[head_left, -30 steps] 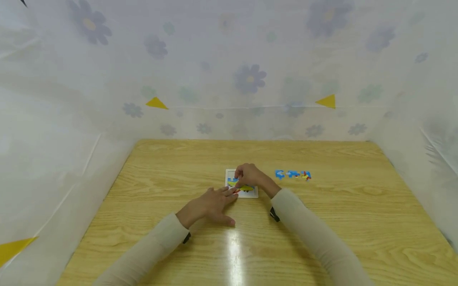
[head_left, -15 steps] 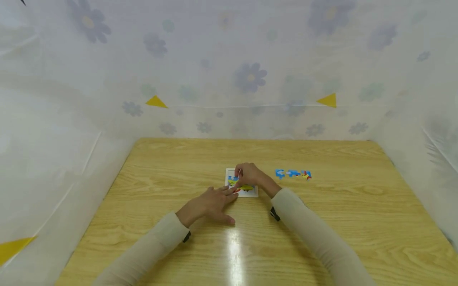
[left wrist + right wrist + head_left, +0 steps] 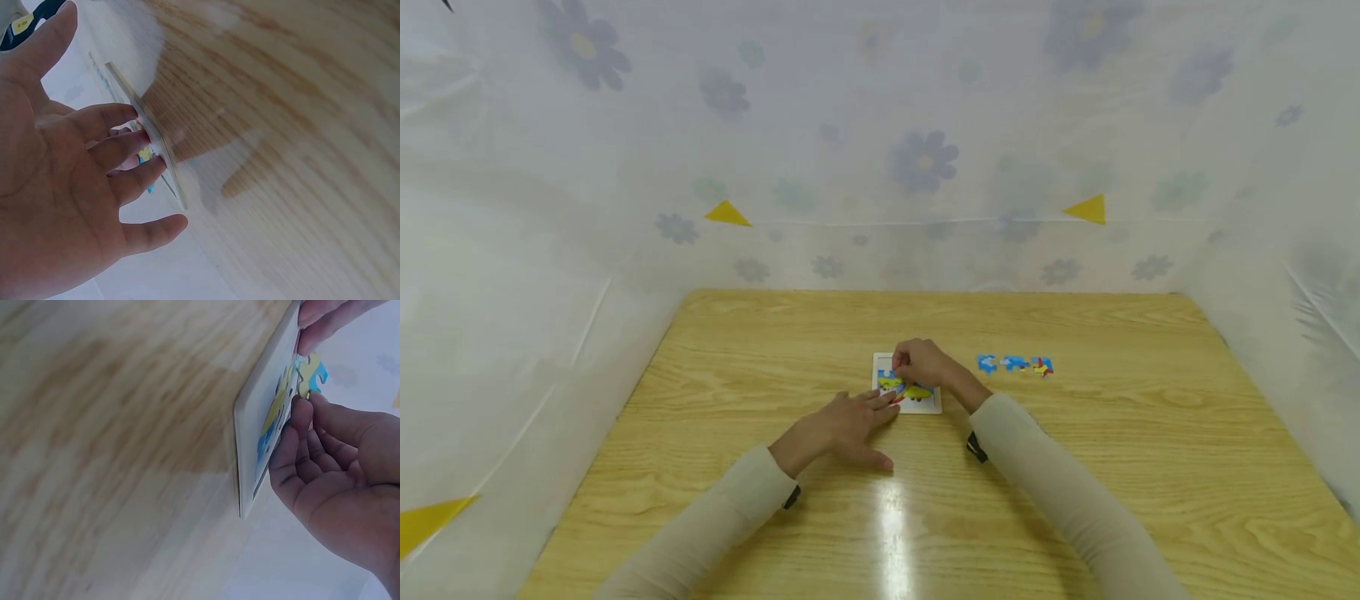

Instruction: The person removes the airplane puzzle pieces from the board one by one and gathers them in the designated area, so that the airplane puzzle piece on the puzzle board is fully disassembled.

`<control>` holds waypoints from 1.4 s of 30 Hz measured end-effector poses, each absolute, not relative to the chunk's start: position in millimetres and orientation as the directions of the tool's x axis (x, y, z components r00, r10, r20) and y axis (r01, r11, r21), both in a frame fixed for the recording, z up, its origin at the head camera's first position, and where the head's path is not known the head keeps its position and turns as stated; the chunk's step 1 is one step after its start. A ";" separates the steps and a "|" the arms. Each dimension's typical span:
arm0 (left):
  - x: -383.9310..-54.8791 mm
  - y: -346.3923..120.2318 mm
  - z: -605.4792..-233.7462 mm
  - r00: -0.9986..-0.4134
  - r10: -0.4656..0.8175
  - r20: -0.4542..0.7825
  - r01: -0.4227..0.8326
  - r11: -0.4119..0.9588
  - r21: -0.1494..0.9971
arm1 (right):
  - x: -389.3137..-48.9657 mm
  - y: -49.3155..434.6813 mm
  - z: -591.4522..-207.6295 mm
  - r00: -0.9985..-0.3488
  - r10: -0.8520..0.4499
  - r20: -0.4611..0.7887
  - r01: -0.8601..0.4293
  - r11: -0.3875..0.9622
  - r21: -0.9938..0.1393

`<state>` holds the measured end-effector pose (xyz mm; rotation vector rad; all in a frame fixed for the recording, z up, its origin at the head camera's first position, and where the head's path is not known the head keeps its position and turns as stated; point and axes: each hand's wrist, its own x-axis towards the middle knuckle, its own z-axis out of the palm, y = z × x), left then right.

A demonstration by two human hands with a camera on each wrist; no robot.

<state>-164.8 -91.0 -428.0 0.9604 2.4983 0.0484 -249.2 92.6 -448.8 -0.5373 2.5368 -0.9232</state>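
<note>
A small jigsaw puzzle in a white frame board lies at the middle of the table, its picture partly hidden by my hands. My left hand comes in from the lower left with fingers spread and fairly straight, the fingertips resting on the board's near left part. In the left wrist view these fingers reach over the board's edge. Over the board's far part, my right hand is bent down, thumb and index finger pinching a yellow-and-blue jigsaw piece, which tilts up from the board in the right wrist view.
To the right of the board lie a blue jigsaw piece, another blue piece and a red, yellow and blue piece in a row. The wooden table is enclosed by a white flowered curtain.
My right hand's fingertips have shifted slightly toward the board's far side, uncovering a little more of the yellow picture. The left hand stays in place, and the loose pieces have not moved.
</note>
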 end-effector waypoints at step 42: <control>-160.9 -94.4 -431.4 -0.656 0.668 -0.353 0.637 0.740 0.217 | -249.6 163.4 -426.4 -0.843 -0.477 -0.248 -0.154 0.657 -0.738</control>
